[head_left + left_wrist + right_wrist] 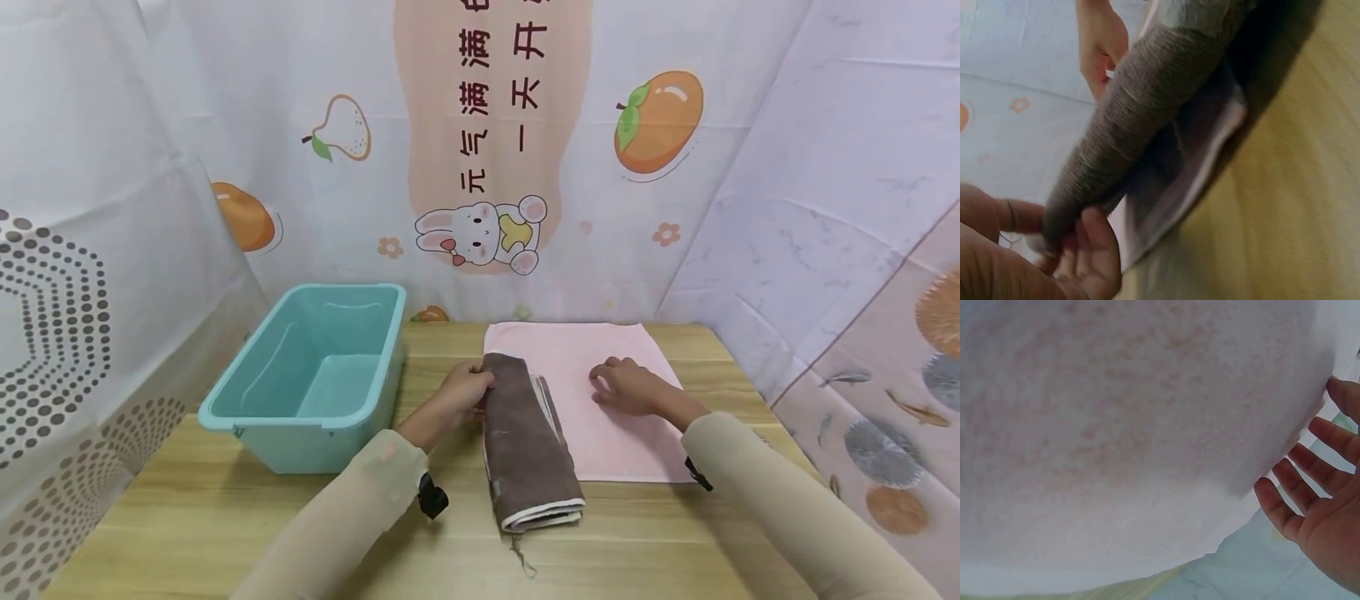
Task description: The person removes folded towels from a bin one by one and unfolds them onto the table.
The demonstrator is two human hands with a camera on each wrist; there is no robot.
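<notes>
A folded brown towel (528, 442) with white edges stands out lengthwise from my left hand (461, 390), which pinches its far left side between thumb and fingers. In the left wrist view the brown cloth (1116, 119) rises as a thick fold from the fingertips. Spread flat behind and to the right is a pink towel (577, 354), partly covered by the brown one. Over its right part is my right hand (628, 387), fingers loosely bent and gripping nothing. From the right wrist, the fingers (1310, 469) appear relaxed and apart beside the pale cloth; contact is unclear.
A light teal plastic bin (307, 425), with nothing visible inside, stands left of my left hand. The wooden table (637, 533) ends against printed curtains (337, 208) at the back and sides. A loose thread (521, 554) trails from the brown towel's near end.
</notes>
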